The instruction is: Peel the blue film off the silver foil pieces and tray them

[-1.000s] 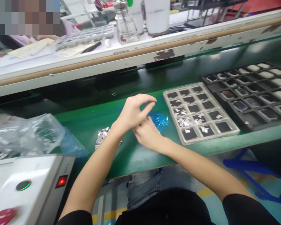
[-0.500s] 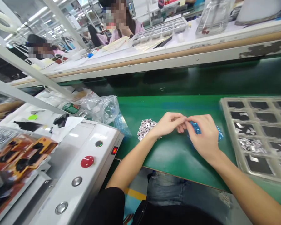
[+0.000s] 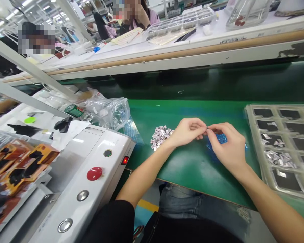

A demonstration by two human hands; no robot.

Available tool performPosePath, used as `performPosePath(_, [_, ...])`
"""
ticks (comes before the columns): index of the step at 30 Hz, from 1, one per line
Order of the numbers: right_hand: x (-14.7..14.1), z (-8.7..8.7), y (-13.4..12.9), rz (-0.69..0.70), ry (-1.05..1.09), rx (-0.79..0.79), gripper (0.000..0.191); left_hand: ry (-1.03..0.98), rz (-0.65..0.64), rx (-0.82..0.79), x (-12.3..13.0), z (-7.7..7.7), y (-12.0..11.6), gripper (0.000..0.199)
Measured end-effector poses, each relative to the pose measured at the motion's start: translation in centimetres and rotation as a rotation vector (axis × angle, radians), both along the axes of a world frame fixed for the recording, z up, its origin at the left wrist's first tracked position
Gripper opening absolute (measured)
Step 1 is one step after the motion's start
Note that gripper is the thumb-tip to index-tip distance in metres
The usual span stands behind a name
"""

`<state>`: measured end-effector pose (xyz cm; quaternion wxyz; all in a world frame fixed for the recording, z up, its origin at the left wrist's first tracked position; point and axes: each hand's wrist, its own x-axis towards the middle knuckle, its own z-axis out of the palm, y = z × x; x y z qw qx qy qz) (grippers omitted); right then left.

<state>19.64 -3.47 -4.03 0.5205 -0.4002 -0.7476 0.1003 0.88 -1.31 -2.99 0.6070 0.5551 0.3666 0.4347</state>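
My left hand (image 3: 188,131) and my right hand (image 3: 226,146) meet fingertip to fingertip just above the green mat (image 3: 192,165). Both pinch something tiny between thumb and fingers; it is too small to name. A crumpled pile of blue film (image 3: 221,139) lies under my right hand, partly hidden by it. A heap of small silver pieces (image 3: 160,136) sits just left of my left wrist. To the right lies a pale compartment tray (image 3: 253,135) whose cells hold dark pads and silver scraps.
A white machine (image 3: 91,162) with a red button (image 3: 94,173) and a lit red switch stands at the near left. Clear plastic bags (image 3: 108,113) lie behind it. A raised white bench (image 3: 179,50) runs across the back, where other people sit.
The view swung left from the trays to the machine. My hands, crossed one over the other a second ago, now sit side by side with fingertips touching over the blue film.
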Motion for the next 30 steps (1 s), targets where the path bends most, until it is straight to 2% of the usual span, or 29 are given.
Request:
performPosePath(4, [0.0,0.0,-0.1,-0.055,0.017,-0.039,0.007,0.03,-0.037,0.024,-0.1,0.3,-0.5,0.042])
performPosePath(9, [-0.2,0.2,-0.3,-0.094,0.045,-0.063,0.009,0.043,0.021,0.057,0.0,0.5,-1.1,0.032])
performPosePath(17, [-0.5,0.5,-0.8,-0.043,0.065,-0.053,0.01,-0.025,0.103,0.067,0.2,0.7,-1.4,0.037])
performPosePath(27, [0.1,1.0,-0.4,-0.097,0.075,-0.088,0.013,0.021,0.168,0.105,0.1,0.7,-1.4,0.038])
performPosePath(30, [0.6,1.3,0.0,-0.121,0.056,-0.126,0.022,0.029,0.228,0.136,0.0,0.6,-1.1,0.038])
